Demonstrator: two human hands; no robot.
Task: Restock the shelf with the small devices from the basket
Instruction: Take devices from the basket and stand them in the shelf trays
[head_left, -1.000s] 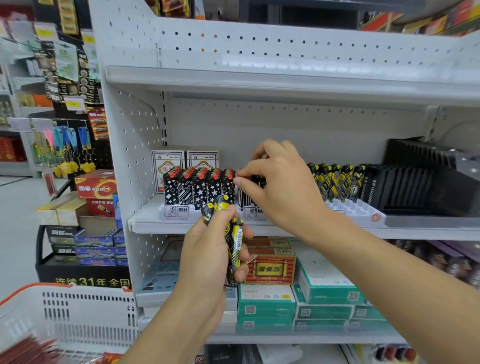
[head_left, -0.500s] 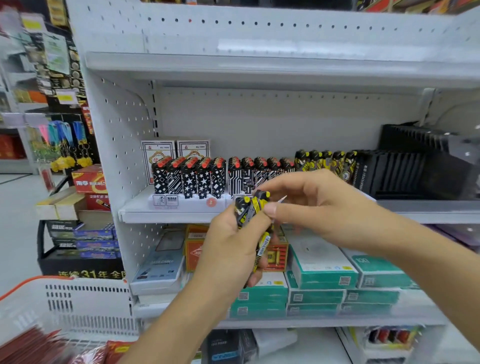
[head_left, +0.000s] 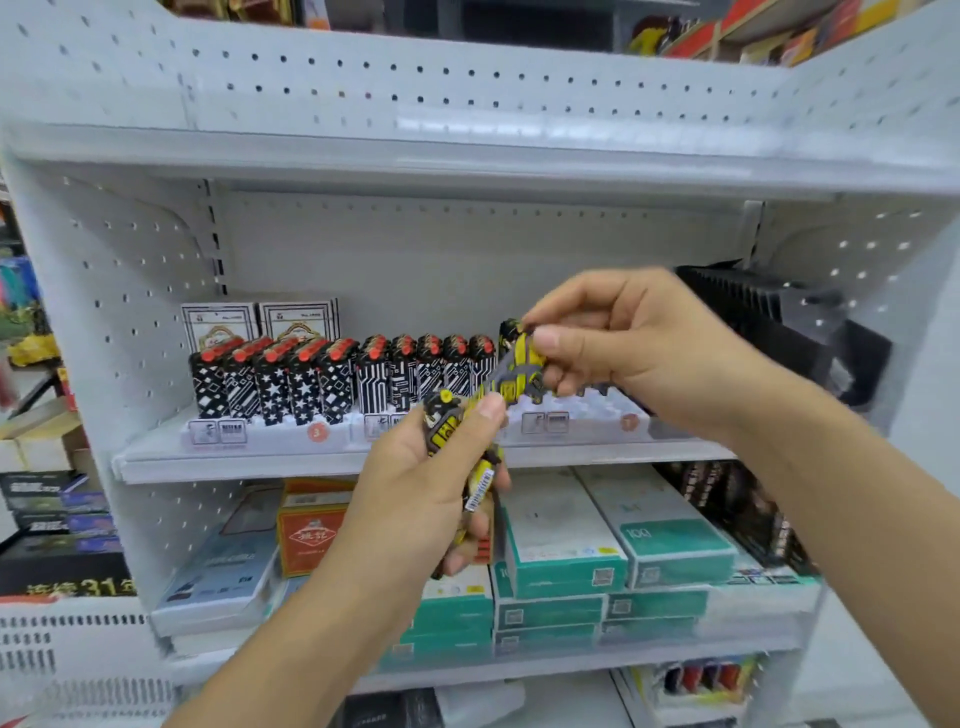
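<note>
Right hand (head_left: 618, 348) pinches one yellow-black lighter (head_left: 519, 366), long axis tilted; the white display tray (head_left: 582, 415) lies just behind and below. Left hand (head_left: 421, 483) grips the remaining bundle (head_left: 467, 457).

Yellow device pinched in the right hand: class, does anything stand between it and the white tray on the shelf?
Nothing visible does. The right hand holds the yellow device just above the white tray, whose near slots lie bare.
</note>
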